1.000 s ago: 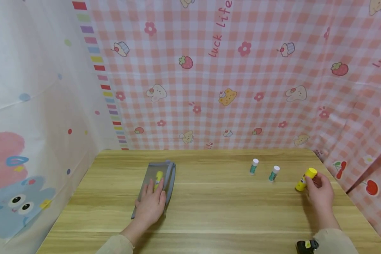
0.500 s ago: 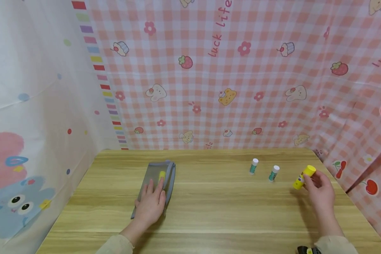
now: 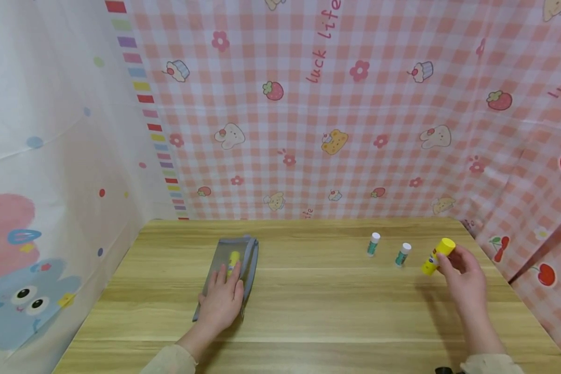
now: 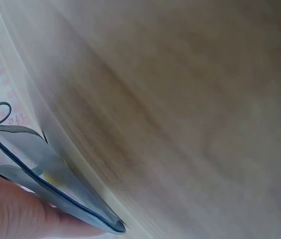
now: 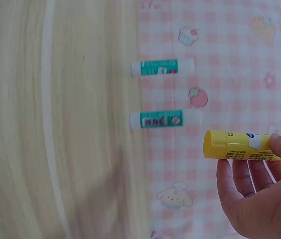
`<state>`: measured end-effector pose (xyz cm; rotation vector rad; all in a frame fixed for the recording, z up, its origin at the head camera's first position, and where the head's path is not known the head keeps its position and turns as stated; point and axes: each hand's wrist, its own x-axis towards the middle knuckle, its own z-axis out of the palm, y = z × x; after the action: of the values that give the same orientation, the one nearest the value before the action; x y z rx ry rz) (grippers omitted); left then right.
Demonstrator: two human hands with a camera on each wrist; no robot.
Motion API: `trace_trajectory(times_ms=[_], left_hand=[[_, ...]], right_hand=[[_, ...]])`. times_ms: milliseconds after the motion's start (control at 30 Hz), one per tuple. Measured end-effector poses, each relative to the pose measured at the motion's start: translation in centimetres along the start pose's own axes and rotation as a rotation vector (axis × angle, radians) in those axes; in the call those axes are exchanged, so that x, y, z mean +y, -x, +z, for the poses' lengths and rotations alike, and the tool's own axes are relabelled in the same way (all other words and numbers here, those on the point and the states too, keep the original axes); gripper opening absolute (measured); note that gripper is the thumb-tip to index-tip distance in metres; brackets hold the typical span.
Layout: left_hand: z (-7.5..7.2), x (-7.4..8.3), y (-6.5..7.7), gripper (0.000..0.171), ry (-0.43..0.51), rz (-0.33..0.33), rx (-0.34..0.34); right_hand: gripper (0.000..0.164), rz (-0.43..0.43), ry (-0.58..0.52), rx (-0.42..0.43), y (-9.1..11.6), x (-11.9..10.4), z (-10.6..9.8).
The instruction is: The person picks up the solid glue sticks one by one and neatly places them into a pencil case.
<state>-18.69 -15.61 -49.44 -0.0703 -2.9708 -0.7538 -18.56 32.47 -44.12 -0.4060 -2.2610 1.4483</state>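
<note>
My right hand (image 3: 467, 280) pinches a yellow glue stick (image 3: 438, 256) between thumb and fingers, tilted and raised off the table at the right. The right wrist view shows the same yellow glue stick (image 5: 237, 145), its printed label partly covered by the thumb. At the left, my left hand (image 3: 222, 301) rests with fingers fairly straight on a grey mesh zip pouch (image 3: 218, 254). Another yellow glue stick (image 3: 234, 258) shows at the fingertips, seemingly through the mesh. In the left wrist view, the pouch (image 4: 18, 154) has its dark zip edge towards the camera.
Two green glue sticks with white caps, one farther left (image 3: 373, 244) and one nearer (image 3: 403, 254), stand upright left of my right hand. A wooden table (image 3: 308, 306) lies below, with a pink checked cloth (image 3: 308, 130) hanging behind it.
My right hand has lifted the yellow glue stick off the table and carried it a little left. My left hand stays on the pouch; the yellow glue stick there shifted slightly.
</note>
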Motion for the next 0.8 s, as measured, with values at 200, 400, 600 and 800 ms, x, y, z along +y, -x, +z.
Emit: trace_trajectory(times_ms=[200, 400, 600, 800], left_hand=[[-0.1, 0.0, 0.0, 0.052, -0.006, 0.004, 0.005], [-0.2, 0.1, 0.2, 0.050, -0.017, 0.012, 0.008], [-0.1, 0.0, 0.1, 0.050, -0.029, 0.019, 0.020], [0.1, -0.2, -0.1, 0.051, -0.027, 0.016, 0.023]], right_hand=[[0.046, -0.030, 0.023, -0.041, 0.7, -1.3, 0.8], [0.042, -0.091, -0.020, -0.082, 1.3, -1.9, 1.9], [0.036, -0.164, -0.081, -0.119, 1.8, -2.2, 3.3], [0.036, -0.168, -0.068, -0.171, 2.2, -2.5, 4.8]])
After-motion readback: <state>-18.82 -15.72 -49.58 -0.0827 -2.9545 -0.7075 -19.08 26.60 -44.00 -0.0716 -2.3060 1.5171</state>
